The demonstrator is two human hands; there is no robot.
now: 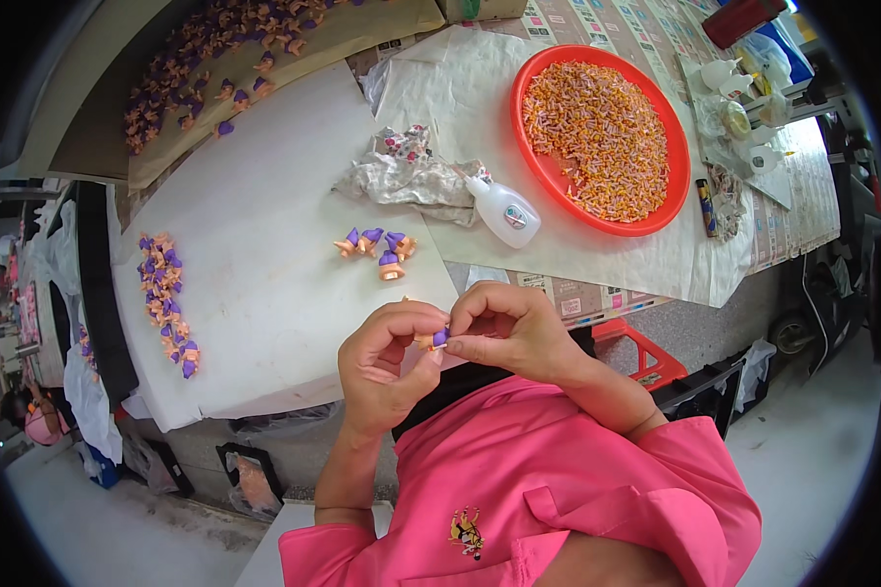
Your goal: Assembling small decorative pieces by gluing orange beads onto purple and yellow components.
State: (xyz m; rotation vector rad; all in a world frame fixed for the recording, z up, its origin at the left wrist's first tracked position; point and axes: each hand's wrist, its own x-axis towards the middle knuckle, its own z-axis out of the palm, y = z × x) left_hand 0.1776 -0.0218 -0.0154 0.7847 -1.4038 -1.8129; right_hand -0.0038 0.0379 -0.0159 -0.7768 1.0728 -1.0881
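Close to my body, beyond the table's near edge, both hands meet around a small peach-and-purple toy figure (pixel 439 338). My left hand (pixel 392 367) is closed, pinching the figure between thumb and fingers. Thumb and forefinger of my right hand (pixel 514 333) press together against its purple part. A tiny pale bit shows at those fingertips, too small to name. Just beyond my hands, several similar figures (pixel 391 264) form a small cluster on the white tabletop sheet (pixel 264 293). More of them stand in a long row (pixel 162 303) at the left.
A round red tray (pixel 682 161) full of small orange and pale pieces stands at the far right. Beside it lie a white squeeze bottle (pixel 507 213) and a crumpled cloth (pixel 401 181). Many figures fill a paper-lined box (pixel 333 31) at the far left. A red stool (pixel 646 352) stands right.
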